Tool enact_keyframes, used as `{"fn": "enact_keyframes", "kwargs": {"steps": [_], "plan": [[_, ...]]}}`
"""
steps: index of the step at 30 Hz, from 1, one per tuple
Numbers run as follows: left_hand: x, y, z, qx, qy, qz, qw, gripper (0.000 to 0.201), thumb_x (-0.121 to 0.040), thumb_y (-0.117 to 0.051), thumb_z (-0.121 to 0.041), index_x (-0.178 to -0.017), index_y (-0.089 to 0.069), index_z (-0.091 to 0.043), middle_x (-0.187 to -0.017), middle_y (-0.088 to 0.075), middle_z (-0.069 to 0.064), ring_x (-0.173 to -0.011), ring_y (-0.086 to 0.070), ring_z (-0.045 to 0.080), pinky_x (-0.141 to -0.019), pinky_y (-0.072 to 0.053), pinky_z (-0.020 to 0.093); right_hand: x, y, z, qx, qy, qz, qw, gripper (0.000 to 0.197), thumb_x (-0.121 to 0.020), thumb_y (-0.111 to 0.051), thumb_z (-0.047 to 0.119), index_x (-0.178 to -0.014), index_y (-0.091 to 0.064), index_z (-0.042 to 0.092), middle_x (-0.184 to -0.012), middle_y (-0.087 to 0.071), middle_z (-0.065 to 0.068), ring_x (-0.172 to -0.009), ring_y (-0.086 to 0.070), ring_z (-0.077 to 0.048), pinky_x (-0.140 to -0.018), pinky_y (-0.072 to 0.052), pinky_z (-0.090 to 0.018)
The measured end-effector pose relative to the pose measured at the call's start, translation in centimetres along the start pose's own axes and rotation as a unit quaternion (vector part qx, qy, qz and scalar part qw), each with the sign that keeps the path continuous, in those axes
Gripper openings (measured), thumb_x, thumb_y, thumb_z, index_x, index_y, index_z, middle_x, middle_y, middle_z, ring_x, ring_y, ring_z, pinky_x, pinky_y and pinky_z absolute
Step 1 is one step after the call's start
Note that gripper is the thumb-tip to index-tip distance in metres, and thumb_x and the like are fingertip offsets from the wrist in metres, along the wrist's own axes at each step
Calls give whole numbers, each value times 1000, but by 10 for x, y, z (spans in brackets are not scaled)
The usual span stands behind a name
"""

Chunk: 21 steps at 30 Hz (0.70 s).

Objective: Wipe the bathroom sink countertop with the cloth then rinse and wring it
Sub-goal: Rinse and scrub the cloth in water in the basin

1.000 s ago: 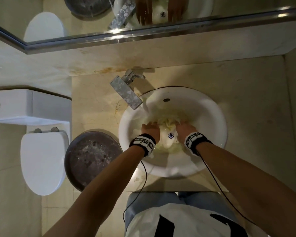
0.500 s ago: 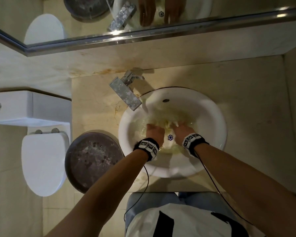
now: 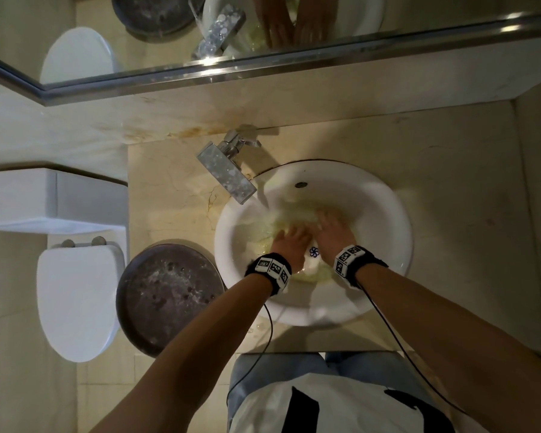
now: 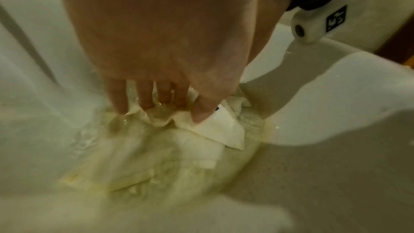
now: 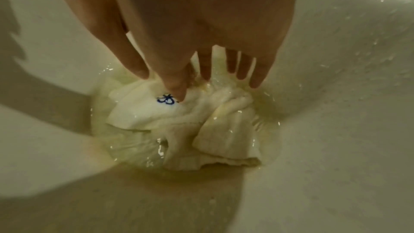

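White cloth (image 3: 313,259): soaked, bunched up at the bottom of the sink basin (image 3: 388,220), lying in shallow yellowish water; a small blue flower-like mark shows on its near fold.
Left hand (image 3: 289,245): fingers straight and spread, tips pressing down on the cloth's left part; thumb (image 4: 202,111) planted on a white fold. Not closed round anything.
Right hand (image 3: 333,231): fingers straight and splayed, tips in the water at the cloth's far edge; thumb (image 5: 173,81) tip touching the fold right at the blue mark (image 5: 165,100). Not gripping either.
Cloth vs hands: under and ahead of both sets of fingertips, pinned against the basin floor; the marked fold sits between the two wrists, toward the near rim. Most of the bulk spreads out beyond the fingers.
Faucet (image 3: 227,173): chrome, square-bodied, at the basin's far-left rim, spout angled over the bowl. Flow: cannot tell.
Countertop (image 3: 466,198): beige marble round the basin, stained near the faucet base.
Beside: round dark lid (image 3: 166,295) just off the countertop's left edge, white toilet (image 3: 75,301) further left.
Wrists: black bands with marker tags, cables trailing back.
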State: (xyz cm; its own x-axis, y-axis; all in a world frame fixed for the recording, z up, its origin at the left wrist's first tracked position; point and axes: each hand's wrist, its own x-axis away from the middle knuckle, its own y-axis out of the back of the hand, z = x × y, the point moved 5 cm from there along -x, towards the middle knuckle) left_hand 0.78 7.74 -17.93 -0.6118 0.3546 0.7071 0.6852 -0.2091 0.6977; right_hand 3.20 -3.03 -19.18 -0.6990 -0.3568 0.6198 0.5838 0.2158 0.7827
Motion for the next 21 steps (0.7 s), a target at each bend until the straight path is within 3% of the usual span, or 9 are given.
{"fn": "enact_keyframes", "kwargs": {"steps": [2, 5, 8, 11, 13, 15, 17, 18, 21], "plan": [[4, -8, 12, 3, 38, 59, 998, 88, -90, -58, -13, -159, -6, -25, -167, 0, 0, -154, -1, 26, -122, -12, 52, 2, -11, -1, 10, 13, 34, 999, 90, -87, -67, 25, -158, -13, 31, -166, -6, -6, -150, -15, -35, -119, -23, -51], [8, -7, 19, -7, 70, 73, 995, 91, -88, -57, -7, -159, -6, -28, -167, -4, 2, -154, -3, 27, -121, -11, 55, 7, -18, -11, 52, -22, 67, 996, 100, -87, -66, 47, -161, -2, 27, -167, 2, -7, -153, -5, -34, -119, -18, -55], [7, -4, 19, -24, 82, 67, 994, 81, -88, -54, -10, -158, -15, -26, -162, -24, 8, -149, -20, 30, -120, -15, 53, 6, -13, -5, 111, -13, 54, 992, 84, -93, -58, 42, -160, -14, 17, -166, -2, -14, -151, -8, -36, -119, -20, -53], [6, 2, 21, -39, 81, 61, 994, 66, -91, -48, -16, -153, -28, -24, -133, -57, 8, -125, -51, 29, -112, -27, 48, 3, -4, 3, 141, -1, 41, 989, 64, -92, -57, 38, -149, -43, 15, -160, -11, -15, -145, -14, -36, -113, -28, -50], [7, 11, 23, -21, 88, 55, 994, 54, -90, -47, -14, -143, -40, -21, -113, -65, 4, -108, -61, 26, -108, -30, 45, 2, 0, 7, 146, 9, 47, 988, 51, -91, -57, 36, -138, -57, 17, -159, -13, -15, -143, -16, -36, -111, -30, -49], [7, 18, 27, -18, 103, 44, 994, 45, -88, -49, -12, -133, -45, -17, -106, -66, 2, -101, -63, 26, -105, -32, 44, 2, 4, 9, 135, 12, 64, 989, 44, -93, -57, 37, -133, -61, 18, -160, -13, -15, -144, -16, -35, -112, -29, -49], [5, 22, 27, -7, 91, 24, 996, 42, -88, -51, -13, -130, -46, -17, -113, -64, 2, -106, -61, 26, -101, -34, 43, 1, 6, 12, 118, 18, 65, 991, 46, -95, -56, 43, -134, -60, 17, -160, -16, -14, -146, -18, -34, -114, -28, -50], [3, 21, 25, 5, 63, 9, 998, 44, -90, -51, -15, -134, -44, -17, -125, -59, 4, -115, -58, 26, -102, -35, 42, 0, 7, 14, 106, 22, 56, 993, 52, -96, -55, 44, -139, -55, 14, -160, -19, -14, -146, -21, -34, -115, -27, -49], [6, 11, 16, 12, -36, 22, 999, 64, -94, -52, -15, -153, -27, -19, -160, -25, -1, -141, -37, 20, -108, -36, 39, -3, 7, 19, 30, 65, 12, 997, 68, -95, -59, 30, -154, -30, 14, -158, -27, -9, -146, -26, -28, -119, -24, -45]]}}
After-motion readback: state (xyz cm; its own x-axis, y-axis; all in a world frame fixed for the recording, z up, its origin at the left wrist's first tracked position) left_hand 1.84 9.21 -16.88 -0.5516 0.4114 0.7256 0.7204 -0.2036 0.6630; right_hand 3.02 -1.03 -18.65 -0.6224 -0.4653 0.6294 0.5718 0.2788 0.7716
